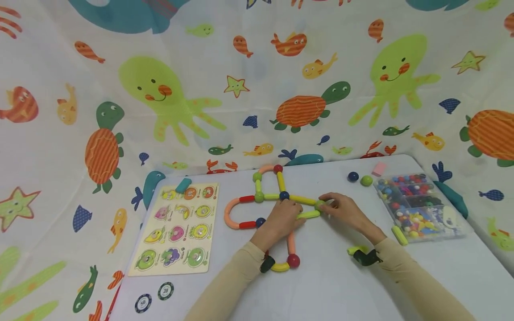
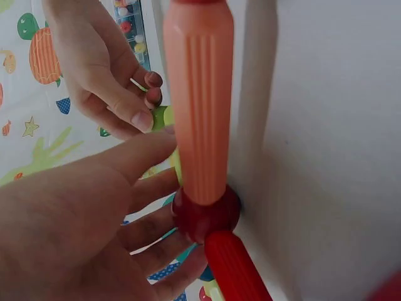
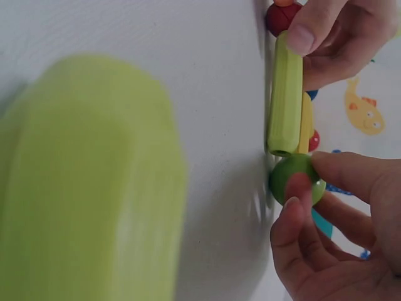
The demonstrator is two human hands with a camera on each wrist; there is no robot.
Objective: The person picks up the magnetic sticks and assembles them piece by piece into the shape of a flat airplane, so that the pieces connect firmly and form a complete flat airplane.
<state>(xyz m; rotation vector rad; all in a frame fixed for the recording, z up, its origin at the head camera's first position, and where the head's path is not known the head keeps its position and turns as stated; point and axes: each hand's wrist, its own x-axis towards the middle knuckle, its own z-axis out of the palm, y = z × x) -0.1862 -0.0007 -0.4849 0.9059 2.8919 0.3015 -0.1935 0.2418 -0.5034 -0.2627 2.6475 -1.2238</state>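
Observation:
My right hand (image 1: 340,210) pinches a green ball (image 3: 289,175) between thumb and fingers at the right end of a yellow stick (image 1: 302,199). With thumb and fingers, my left hand (image 1: 283,218) holds a light green stick (image 3: 286,100) near its far end from that ball. The stick's other end lies close to the ball; whether they touch, I cannot tell. Both pieces belong beside a flat shape of joined sticks and balls, with a dark blue ball (image 1: 284,195) just above my left hand. Under the left wrist runs a salmon stick (image 2: 200,113) meeting a dark red ball (image 2: 203,213).
A wooden fruit puzzle board (image 1: 213,196) lies at left, two round chips (image 1: 165,290) below it. At right stands a divided clear box (image 1: 437,238) of beads. Loose near it are a blue ball (image 1: 353,177), a green ball (image 1: 366,180) and green sticks (image 1: 399,235).

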